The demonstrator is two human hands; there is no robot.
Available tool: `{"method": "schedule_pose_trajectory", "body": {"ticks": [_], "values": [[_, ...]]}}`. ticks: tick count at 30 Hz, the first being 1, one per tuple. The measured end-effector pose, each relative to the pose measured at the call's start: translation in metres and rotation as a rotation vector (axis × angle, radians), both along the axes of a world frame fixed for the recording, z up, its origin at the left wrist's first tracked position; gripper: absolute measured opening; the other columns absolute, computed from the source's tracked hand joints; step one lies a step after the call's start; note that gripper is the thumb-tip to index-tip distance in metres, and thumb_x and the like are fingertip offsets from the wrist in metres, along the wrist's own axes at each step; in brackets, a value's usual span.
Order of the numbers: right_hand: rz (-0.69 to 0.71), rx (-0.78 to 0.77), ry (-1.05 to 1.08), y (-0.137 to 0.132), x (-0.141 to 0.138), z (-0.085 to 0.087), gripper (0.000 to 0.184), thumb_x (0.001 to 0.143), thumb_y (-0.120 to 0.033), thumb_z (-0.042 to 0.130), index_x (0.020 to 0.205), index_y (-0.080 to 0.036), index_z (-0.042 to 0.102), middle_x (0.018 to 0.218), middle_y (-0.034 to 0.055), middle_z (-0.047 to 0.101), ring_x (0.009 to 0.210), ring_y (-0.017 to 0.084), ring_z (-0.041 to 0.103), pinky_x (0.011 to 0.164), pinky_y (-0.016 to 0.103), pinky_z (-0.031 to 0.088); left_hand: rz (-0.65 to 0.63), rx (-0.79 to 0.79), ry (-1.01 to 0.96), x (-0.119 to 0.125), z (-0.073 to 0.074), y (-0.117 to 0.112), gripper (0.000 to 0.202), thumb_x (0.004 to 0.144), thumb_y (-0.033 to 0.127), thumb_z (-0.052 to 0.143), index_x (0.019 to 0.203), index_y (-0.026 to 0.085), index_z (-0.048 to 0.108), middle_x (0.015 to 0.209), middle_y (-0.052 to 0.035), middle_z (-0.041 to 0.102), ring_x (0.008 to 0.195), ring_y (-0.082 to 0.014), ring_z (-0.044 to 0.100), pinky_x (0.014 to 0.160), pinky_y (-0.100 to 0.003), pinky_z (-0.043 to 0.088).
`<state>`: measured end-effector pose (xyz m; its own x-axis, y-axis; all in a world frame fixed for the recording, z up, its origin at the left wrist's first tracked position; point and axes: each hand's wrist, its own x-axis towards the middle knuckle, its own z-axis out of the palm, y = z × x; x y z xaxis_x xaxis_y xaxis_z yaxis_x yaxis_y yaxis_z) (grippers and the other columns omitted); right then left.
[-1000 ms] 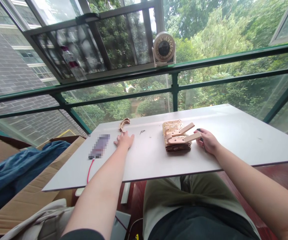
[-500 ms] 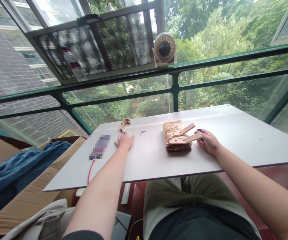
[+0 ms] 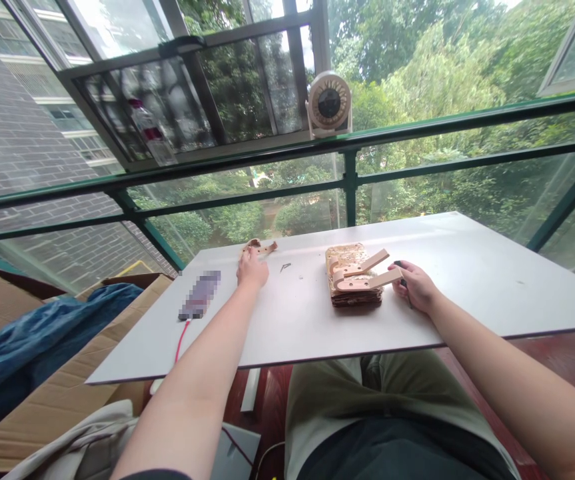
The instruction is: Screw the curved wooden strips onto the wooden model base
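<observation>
Phone (image 3: 200,294) lies near my left hand (image 3: 252,272), which pinches a wooden piece (image 3: 262,247); my right hand (image 3: 414,283) grips a tool (image 3: 398,264) beside the wooden stack (image 3: 354,279).

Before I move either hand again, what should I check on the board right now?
1. Left hand touching the curved wooden piece: ok; firm grip: cannot tell.
2. Right hand shut on the dark tool: ok.
3. Wooden stack lying flat on the white board: ok.
4. Small dark bit lying apart from both hands: ok.
5. Red cable hanging off the board's near edge: not ok, could snag.
</observation>
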<state>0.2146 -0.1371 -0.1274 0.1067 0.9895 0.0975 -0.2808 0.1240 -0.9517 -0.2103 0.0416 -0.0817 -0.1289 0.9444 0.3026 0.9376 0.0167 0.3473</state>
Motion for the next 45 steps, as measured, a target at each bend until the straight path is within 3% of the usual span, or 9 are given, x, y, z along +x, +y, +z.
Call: {"method": "schedule_pose_trajectory", "body": {"ticks": [3, 7, 18, 23, 31, 37, 45], "values": [[0.0, -0.002, 0.001, -0.001, -0.001, 0.001, 0.026, 0.082, -0.038, 0.072, 0.094, -0.021, 0.055, 0.059, -0.0067, 0.046, 0.043, 0.005, 0.036, 0.04, 0.021, 0.021, -0.045, 0.038, -0.009, 0.005, 0.011, 0.0, 0.073, 0.093, 0.035, 0.048, 0.16, 0.02, 0.022, 0.165, -0.0141, 0.029, 0.151, -0.0323, 0.033, 0.123, -0.044, 0.033], [0.001, -0.003, 0.0, -0.001, -0.002, 0.002, 0.029, 0.081, -0.04, 0.073, 0.092, -0.022, 0.054, 0.059, -0.0066, 0.047, 0.043, 0.006, 0.036, 0.04, 0.021, 0.022, -0.094, 0.019, -0.02, 0.011, 0.014, -0.001, 0.073, 0.093, 0.031, 0.047, 0.16, 0.021, 0.021, 0.162, -0.0137, 0.033, 0.144, -0.0319, 0.044, 0.117, -0.041, 0.041], [0.008, 0.006, -0.004, -0.001, 0.0, -0.001, 0.022, 0.089, -0.036, 0.069, 0.096, -0.02, 0.055, 0.059, -0.0077, 0.048, 0.042, 0.005, 0.038, 0.039, 0.019, 0.024, -0.14, -0.07, 0.024, 0.015, -0.002, -0.006, 0.074, 0.087, 0.04, 0.061, 0.154, 0.02, 0.037, 0.154, -0.0176, 0.043, 0.142, -0.0341, 0.046, 0.116, -0.04, 0.04], [0.025, 0.01, -0.003, 0.001, 0.003, -0.005, 0.02, 0.097, -0.034, 0.061, 0.098, -0.015, 0.06, 0.065, -0.0081, 0.048, 0.045, 0.003, 0.038, 0.039, 0.015, 0.03, -0.152, -0.062, 0.019, 0.012, -0.009, -0.007, 0.065, 0.085, 0.039, 0.064, 0.146, 0.023, 0.047, 0.147, -0.0152, 0.051, 0.136, -0.0315, 0.052, 0.114, -0.038, 0.04], [0.024, 0.012, 0.005, 0.004, 0.005, -0.009, 0.021, 0.098, -0.034, 0.06, 0.101, -0.014, 0.062, 0.072, -0.0056, 0.055, 0.048, 0.003, 0.042, 0.041, 0.015, 0.036, -0.175, -0.069, -0.007, 0.008, -0.016, -0.01, 0.061, 0.085, 0.035, 0.065, 0.144, 0.024, 0.05, 0.141, -0.0119, 0.059, 0.13, -0.0277, 0.057, 0.108, -0.033, 0.044], [0.013, -0.002, -0.005, 0.005, 0.006, -0.01, 0.023, 0.098, -0.035, 0.061, 0.108, -0.014, 0.063, 0.085, -0.0008, 0.063, 0.059, 0.007, 0.055, 0.05, 0.02, 0.048, -0.166, -0.062, -0.014, 0.005, -0.017, -0.004, 0.065, 0.084, 0.029, 0.065, 0.146, 0.022, 0.047, 0.136, -0.0119, 0.064, 0.129, -0.0268, 0.058, 0.107, -0.032, 0.043], [-0.007, -0.043, -0.017, 0.003, 0.003, -0.006, 0.031, 0.097, -0.036, 0.062, 0.119, -0.016, 0.062, 0.109, 0.0064, 0.067, 0.086, 0.015, 0.066, 0.072, 0.033, 0.059, -0.161, -0.032, -0.048, 0.004, -0.017, -0.009, 0.036, 0.087, 0.031, 0.062, 0.123, 0.024, 0.06, 0.117, -0.0073, 0.073, 0.106, -0.0232, 0.068, 0.09, -0.031, 0.05]]}}
